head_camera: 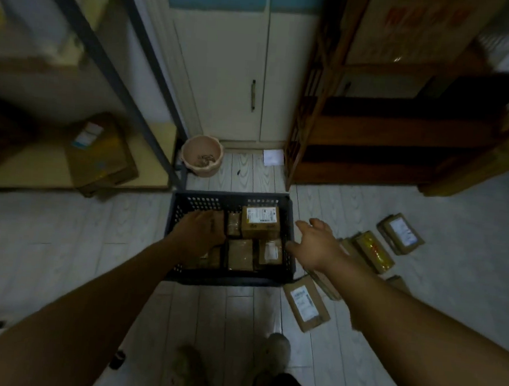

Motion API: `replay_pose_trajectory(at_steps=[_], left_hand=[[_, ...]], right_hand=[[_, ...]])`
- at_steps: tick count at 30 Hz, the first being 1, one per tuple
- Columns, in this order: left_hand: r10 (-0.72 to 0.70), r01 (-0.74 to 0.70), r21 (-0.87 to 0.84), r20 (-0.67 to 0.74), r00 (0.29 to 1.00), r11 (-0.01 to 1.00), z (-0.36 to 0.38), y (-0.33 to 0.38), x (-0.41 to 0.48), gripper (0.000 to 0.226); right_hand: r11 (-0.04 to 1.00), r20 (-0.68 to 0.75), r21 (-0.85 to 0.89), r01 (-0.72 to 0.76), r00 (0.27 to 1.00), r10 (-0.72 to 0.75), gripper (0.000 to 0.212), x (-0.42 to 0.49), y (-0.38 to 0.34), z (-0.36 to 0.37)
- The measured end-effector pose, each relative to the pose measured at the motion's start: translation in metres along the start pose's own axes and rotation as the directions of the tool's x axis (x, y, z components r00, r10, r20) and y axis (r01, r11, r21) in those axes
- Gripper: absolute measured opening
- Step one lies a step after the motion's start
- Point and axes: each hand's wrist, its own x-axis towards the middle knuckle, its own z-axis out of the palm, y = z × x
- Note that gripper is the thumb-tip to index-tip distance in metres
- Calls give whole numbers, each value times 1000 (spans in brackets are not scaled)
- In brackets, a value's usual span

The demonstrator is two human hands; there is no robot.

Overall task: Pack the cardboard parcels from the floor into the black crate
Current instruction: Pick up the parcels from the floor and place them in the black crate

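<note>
The black crate [186, 209] stands on the floor in front of me with several cardboard parcels inside; the biggest, a labelled box [260, 222], sits at its far right. My left hand [200, 234] reaches into the crate's left side, palm down on a parcel there, which it mostly hides. My right hand [314, 245] hovers over the crate's right rim, fingers apart and empty. To the right of the crate lie more parcels on the floor: a labelled one [305, 305] nearest me, a yellow-taped one [374, 251] and a labelled one [401, 233] farther right.
A pink bucket [201, 156] stands behind the crate by white cupboard doors [225, 70]. A metal shelf with a box [102, 155] is at left, a wooden shelf [371, 134] at right. My feet [275, 354] are near the bottom edge.
</note>
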Motion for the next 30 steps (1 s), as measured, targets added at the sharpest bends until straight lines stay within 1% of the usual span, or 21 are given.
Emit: replay_pose_trajectory(at_steps=[3,6,10,14,17,22,25,30], left_hand=[[40,-41,23,32,999,999,-15,9,-52,61],[46,-46,6,-11,999,999,-24,20,-84,65],[207,-207,20,-21,978,978,-33,54,-126,80],[317,-314,76,-36,948,947,-28,106,-172,76],[405,-401,99,-27,914,911,-17,140,-200,75],[467,-469,131,44,883,874,12,201,-230,77],[477,-484,130,86,875,865,40,247,-236,77],[495,-503,89,99,863,860,114,340,-248,75]], right_hand=[[999,-42,33,-12,999,14,67,-55,0,-33],[996,-107,77,-46,993,54,70,-102,14,-56],[979,-253,155,-135,952,171,67,-182,45,-65],[961,-355,192,-200,898,258,66,-258,70,-63],[953,-383,216,-212,879,283,66,-306,89,-65],[934,-424,270,-234,842,333,65,-365,143,-66],[916,-411,314,-250,834,368,64,-393,192,-68],[896,-387,342,-283,826,409,65,-427,293,-73]])
